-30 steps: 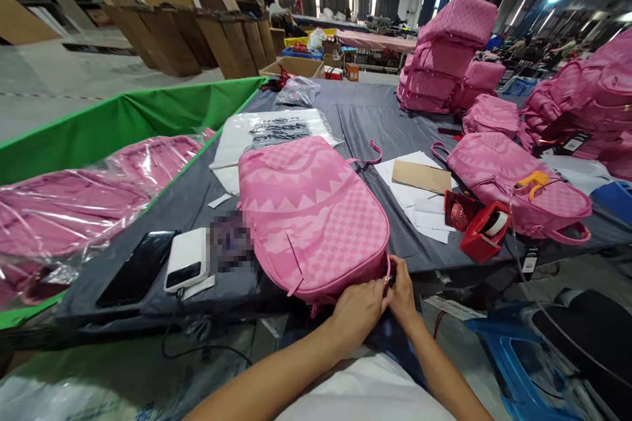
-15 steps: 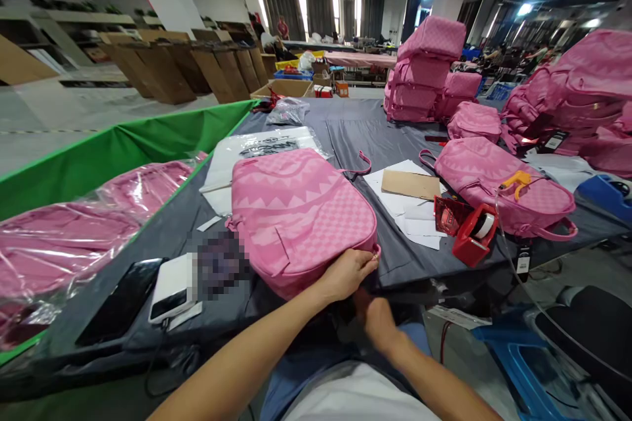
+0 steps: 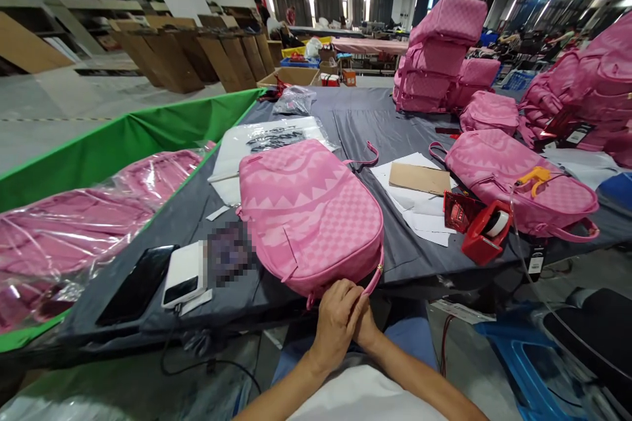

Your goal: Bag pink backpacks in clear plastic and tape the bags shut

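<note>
A pink backpack point(image 3: 316, 210) with a tooth-like pattern and a checkered panel lies on its back at the table's near edge, its top end toward me. Its carry loop point(image 3: 377, 277) hangs over that edge and runs into my hands. My left hand point(image 3: 336, 322) is closed around the loop, its knuckles bent close under the bag. Tucked against it, my right hand point(image 3: 366, 327) is closed at the loop too, with most of its fingers hidden behind the left. A thin wrist strap point(image 3: 364, 156) sticks out from the bag's far right side.
To the right are papers point(image 3: 417, 210), cardboard point(image 3: 419, 179), a red tape dispenser point(image 3: 486, 237) and another backpack point(image 3: 518, 177) with a yellow tagging gun point(image 3: 534, 179). A phone point(image 3: 135, 284) and white power bank point(image 3: 184, 276) lie left, beside a green-sided bin point(image 3: 187, 120) of bagged backpacks.
My left hand has slid from the bag's right corner down to its near edge. My right hand has come up to meet it. The view has shifted slightly.
</note>
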Tool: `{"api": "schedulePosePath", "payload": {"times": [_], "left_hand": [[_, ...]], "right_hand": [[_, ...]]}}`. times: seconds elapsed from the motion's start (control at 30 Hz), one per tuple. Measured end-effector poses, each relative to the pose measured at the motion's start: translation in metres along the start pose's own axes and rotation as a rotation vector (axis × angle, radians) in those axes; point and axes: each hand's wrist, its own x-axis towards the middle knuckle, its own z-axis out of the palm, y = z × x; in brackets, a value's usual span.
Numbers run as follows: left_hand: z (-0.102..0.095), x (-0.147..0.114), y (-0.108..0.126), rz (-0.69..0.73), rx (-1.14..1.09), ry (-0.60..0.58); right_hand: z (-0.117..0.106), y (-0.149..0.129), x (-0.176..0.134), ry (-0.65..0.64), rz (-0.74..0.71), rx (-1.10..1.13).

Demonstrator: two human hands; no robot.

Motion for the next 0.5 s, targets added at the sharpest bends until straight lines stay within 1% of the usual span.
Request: {"api": "schedulePosePath", "payload": {"times": [0.03, 0.13, 0.17, 0.2, 0.23, 0.27, 0.33, 0.43, 0.5], "left_hand": [[0.0, 0.0, 0.0, 0.033, 0.007, 0.017], [-0.004, 0.002, -0.003, 0.076, -0.057, -0.056], [-0.004, 0.001, -0.005, 0.083, -0.067, -0.069], [-0.004, 0.0, -0.006, 0.096, -0.056, -0.071], [-0.003, -0.001, -0.008, 0.117, -0.022, -0.065], [-0.002, -0.001, -0.008, 0.149, 0.028, -0.056], [0.002, -0.002, -0.008, 0.223, 0.14, -0.071], [0.008, 0.001, -0.006, 0.309, 0.257, -0.111], [0.013, 0.003, -0.006, 0.353, 0.266, -0.123]], "right_hand": [[-0.005, -0.005, 0.002, -0.045, 0.028, 0.058], [-0.024, -0.018, 0.0, -0.269, 0.157, 0.264], [-0.032, -0.02, -0.003, -0.286, 0.2, 0.312], [-0.041, -0.022, -0.008, -0.25, 0.257, 0.365], [-0.049, -0.024, -0.012, -0.178, 0.327, 0.424], [-0.056, -0.027, -0.016, -0.08, 0.395, 0.465], [-0.065, -0.033, -0.019, 0.118, 0.513, 0.462], [-0.063, -0.044, -0.012, 0.292, 0.635, 0.341], [-0.057, -0.046, 0.0, 0.394, 0.641, 0.283]]}}
